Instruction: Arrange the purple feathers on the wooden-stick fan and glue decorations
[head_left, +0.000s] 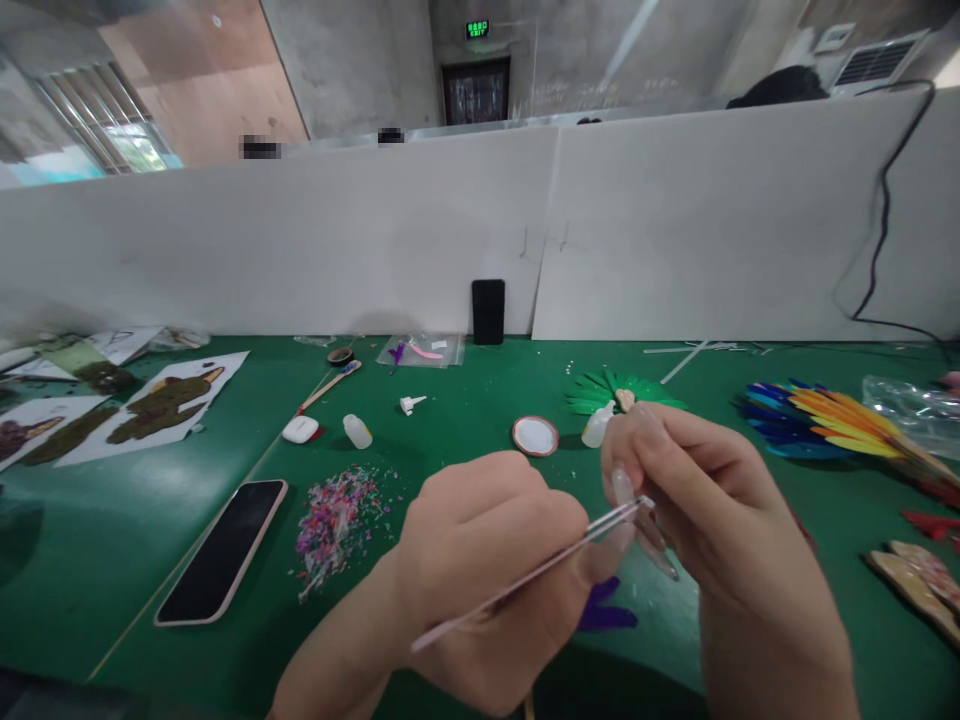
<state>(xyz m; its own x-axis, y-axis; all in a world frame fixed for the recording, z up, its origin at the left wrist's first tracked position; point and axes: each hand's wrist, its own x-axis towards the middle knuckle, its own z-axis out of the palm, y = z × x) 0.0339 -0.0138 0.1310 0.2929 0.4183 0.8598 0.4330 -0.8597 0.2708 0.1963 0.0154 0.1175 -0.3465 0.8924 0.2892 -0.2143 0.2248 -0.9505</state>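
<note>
My left hand (487, 570) is closed around a thin pair of pinkish tweezers (517, 583), whose tips point right. Those tips reach the fingertips of my right hand (697, 490). The right hand is closed in a pinch; what lies between its fingers is too small and too covered to make out. Purple feather-like pieces (609, 617) lie on the table beneath the hands, partly hidden. Just beyond the right hand are a small white bottle (597, 427) and a fan of green feather-like pieces (592, 392), partly covered.
On the green table (442, 410) lie a phone (223, 553), a heap of colourful bits (337, 525), a small bottle (358, 432) and a round white lid (535, 436). Blue and orange feather-like pieces (832, 420) lie right. A white partition (337, 240) stands behind, with a black phone (488, 312) against it.
</note>
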